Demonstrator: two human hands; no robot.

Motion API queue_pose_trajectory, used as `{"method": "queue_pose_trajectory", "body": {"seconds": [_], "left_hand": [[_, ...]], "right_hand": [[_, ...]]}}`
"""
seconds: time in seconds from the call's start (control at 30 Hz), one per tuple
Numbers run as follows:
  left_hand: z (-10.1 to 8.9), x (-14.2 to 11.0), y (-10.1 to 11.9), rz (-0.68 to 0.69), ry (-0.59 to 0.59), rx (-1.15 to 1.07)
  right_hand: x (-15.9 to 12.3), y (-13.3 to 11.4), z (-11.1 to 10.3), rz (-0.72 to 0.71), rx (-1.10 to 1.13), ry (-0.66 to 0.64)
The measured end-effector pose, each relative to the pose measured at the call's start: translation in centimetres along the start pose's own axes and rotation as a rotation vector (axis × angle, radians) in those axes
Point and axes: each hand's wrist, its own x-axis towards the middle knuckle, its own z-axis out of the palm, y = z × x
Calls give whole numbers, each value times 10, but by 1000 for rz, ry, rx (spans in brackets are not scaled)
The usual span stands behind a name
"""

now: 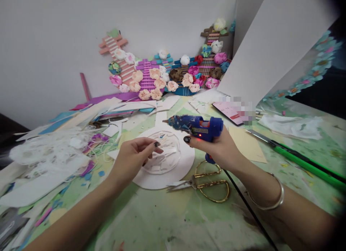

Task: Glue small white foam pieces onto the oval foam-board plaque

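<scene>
My right hand (216,148) is wrapped round a blue glue gun (196,126), whose nozzle points left over a white paper disc (178,164) lying on the table. My left hand (133,157) hovers at the disc's left edge with thumb and fingers pinched together; whatever sits in the pinch is too small to make out. The disc carries a raised ring with small white paper pieces (162,153) inside it. A silver bangle (273,198) circles my right wrist.
Gold-handled scissors (205,184) lie just in front of the disc. A green-handled knife (297,159) and a phone (229,112) are to the right. Paper scraps and string (54,150) pile up at the left. Paper-flower ornaments (162,78) lean on the back wall; a white board (270,45) stands right.
</scene>
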Motion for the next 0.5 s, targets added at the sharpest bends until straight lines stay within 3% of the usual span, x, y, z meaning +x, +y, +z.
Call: {"method": "queue_pose_trajectory", "body": {"seconds": [0.17, 0.5], "left_hand": [[-4, -4, -2, -1, -12, -229], [-6, -2, -11, -8, -35, -453]], "right_hand": [[-5, -5, 3, 36, -20, -176], [-6, 4, 5, 135, -8, -286]]}}
